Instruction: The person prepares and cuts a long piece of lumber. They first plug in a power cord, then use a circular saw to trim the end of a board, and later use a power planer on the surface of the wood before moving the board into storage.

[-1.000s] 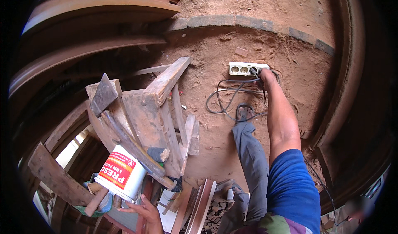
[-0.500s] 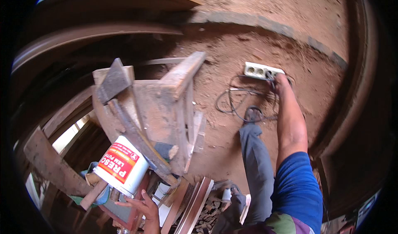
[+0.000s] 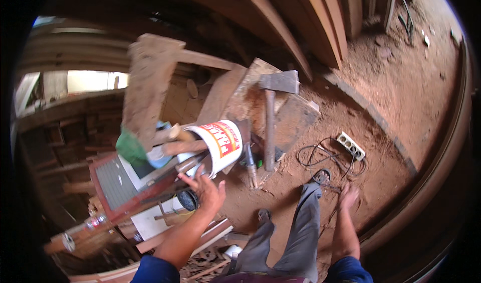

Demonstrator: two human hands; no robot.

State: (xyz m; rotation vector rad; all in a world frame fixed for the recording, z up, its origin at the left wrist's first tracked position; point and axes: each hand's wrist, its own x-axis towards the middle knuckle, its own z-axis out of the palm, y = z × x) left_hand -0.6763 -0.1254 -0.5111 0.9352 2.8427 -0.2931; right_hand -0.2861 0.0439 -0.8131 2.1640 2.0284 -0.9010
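My left hand (image 3: 205, 190) has its fingers spread at the mouth of a tipped white bucket (image 3: 224, 150) with a red label, which holds wooden-handled tools (image 3: 185, 147). My right hand (image 3: 349, 195) is low over the dirt beside a black cable (image 3: 332, 187), below a white power strip (image 3: 350, 146); its fingers are blurred and I cannot tell whether it grips the cable. An axe (image 3: 278, 82) lies on a worn wooden bench (image 3: 298, 122), with another long tool (image 3: 251, 167) beside the bucket. A green cloth (image 3: 131, 147) hangs left of the bucket.
Long curved timbers (image 3: 315, 22) stand at the top, and a dark rail (image 3: 446, 157) curves along the right. A red-framed panel (image 3: 112, 180), a white board (image 3: 150, 220) and wood offcuts (image 3: 210, 233) lie lower left. A row of bricks (image 3: 381, 120) crosses the dirt floor (image 3: 416, 82).
The view has swung toward the bench. My right hand has left the sockets and now sits below the strip. My left hand is still at the bucket, fingers apart.
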